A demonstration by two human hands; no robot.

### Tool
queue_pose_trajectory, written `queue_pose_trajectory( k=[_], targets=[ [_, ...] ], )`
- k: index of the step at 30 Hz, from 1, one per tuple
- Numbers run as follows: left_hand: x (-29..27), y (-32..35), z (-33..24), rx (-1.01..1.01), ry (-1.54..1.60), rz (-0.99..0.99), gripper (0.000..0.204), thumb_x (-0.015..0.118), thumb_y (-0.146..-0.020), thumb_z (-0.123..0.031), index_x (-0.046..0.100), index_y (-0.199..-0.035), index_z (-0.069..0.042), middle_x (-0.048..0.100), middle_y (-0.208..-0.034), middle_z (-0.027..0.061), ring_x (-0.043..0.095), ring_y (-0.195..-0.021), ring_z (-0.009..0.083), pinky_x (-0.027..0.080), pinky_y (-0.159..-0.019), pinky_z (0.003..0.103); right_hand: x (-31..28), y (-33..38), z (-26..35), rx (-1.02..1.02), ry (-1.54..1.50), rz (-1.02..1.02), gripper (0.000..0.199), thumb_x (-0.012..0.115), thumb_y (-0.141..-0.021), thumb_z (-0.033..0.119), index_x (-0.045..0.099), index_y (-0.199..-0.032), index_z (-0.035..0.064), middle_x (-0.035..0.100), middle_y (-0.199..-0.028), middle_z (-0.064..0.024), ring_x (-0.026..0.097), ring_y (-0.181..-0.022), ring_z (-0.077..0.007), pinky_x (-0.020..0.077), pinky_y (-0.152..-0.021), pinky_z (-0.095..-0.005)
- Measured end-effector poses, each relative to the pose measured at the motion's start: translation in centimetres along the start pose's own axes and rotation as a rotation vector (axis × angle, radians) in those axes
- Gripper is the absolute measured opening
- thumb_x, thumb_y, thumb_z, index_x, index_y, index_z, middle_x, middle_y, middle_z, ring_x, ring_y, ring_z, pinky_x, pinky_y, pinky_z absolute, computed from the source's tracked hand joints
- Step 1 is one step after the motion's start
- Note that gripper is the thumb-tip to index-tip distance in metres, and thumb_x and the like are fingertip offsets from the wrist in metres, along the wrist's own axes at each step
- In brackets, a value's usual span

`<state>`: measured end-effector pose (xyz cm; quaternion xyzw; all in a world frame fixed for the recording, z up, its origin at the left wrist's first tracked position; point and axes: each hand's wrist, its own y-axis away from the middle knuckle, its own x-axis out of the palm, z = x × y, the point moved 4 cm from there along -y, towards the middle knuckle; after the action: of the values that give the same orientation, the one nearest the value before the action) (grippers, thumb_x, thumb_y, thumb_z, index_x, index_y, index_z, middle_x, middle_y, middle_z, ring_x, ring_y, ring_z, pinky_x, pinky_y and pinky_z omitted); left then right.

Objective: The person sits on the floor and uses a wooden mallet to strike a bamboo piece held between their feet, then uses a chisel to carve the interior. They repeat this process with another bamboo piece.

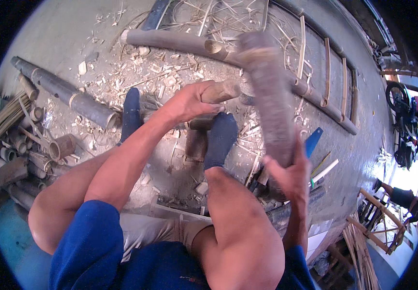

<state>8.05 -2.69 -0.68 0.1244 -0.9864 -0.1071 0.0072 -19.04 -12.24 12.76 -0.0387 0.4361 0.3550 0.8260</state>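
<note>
My left hand (185, 102) is closed around a short, thick wooden piece (223, 91), its pale end pointing right; whether it is a tool handle, I cannot tell. My right hand (288, 171) grips the near end of a long, thick brown wooden club (269, 96), blurred by motion. The club's far end is raised to the right of the wooden piece, apart from it. Below my left hand, a dark bamboo length (201, 122) lies between my socked feet, partly hidden. A brown block (197, 145) shows just nearer to me.
A ladder-like bamboo frame (180, 40) stretches across the far floor to the right. A bamboo pole (66, 92) and several cut bamboo pieces (63, 147) lie at left. Wood chips are scattered about. A blue tool (313, 141) is beside my right hand. Another person stands far right.
</note>
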Motion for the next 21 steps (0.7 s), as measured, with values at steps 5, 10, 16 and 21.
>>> queue_pose_trajectory(
  k=[5,10,16,21],
  targets=[
    [0.5,-0.9,0.5,-0.041,-0.073,0.071,0.045,0.083,-0.085,-0.024,0.065,-0.12,-0.003,0.068,-0.106,0.0024,0.06,-0.098,0.0121,0.049,-0.09,0.031,-3.7,-0.5,-0.2,-0.032,-0.751,-0.663,0.077,0.077,-0.082,0.015,0.042,-0.15,0.0014,0.07,-0.111,-0.0175,0.071,-0.092,-0.0289,0.0575,-0.087,-0.0422],
    [0.0,-1.2,0.5,-0.029,-0.173,0.056,0.052,0.084,-0.083,-0.025,0.064,-0.126,-0.003,0.069,-0.113,0.0046,0.061,-0.103,0.014,0.049,-0.095,0.032,1.3,-0.6,-0.7,0.024,0.022,0.014,0.088,0.081,-0.079,0.02,0.039,-0.154,0.0021,0.066,-0.127,-0.0198,0.067,-0.112,-0.0301,0.0525,-0.099,-0.0396],
    [0.9,-1.8,1.0,0.012,-0.128,0.055,0.04,0.087,-0.078,-0.024,0.067,-0.107,-0.003,0.07,-0.089,0.0061,0.061,-0.084,0.0145,0.051,-0.081,0.033,-3.5,-1.3,-1.4,-0.04,-0.795,-0.659,0.052,0.069,-0.094,0.026,0.05,-0.136,0.001,0.064,-0.12,-0.0144,0.066,-0.104,-0.0235,0.0532,-0.095,-0.0367],
    [0.9,-1.7,1.5,0.093,-0.173,0.038,0.042,0.088,-0.076,-0.025,0.067,-0.105,-0.003,0.07,-0.09,0.0088,0.062,-0.084,0.0181,0.051,-0.08,0.036,2.2,-0.3,-1.9,0.169,-0.045,0.136,0.096,0.082,-0.078,0.021,0.032,-0.158,0.0034,0.054,-0.146,-0.0255,0.053,-0.135,-0.0369,0.0413,-0.113,-0.0428]
  ],
)
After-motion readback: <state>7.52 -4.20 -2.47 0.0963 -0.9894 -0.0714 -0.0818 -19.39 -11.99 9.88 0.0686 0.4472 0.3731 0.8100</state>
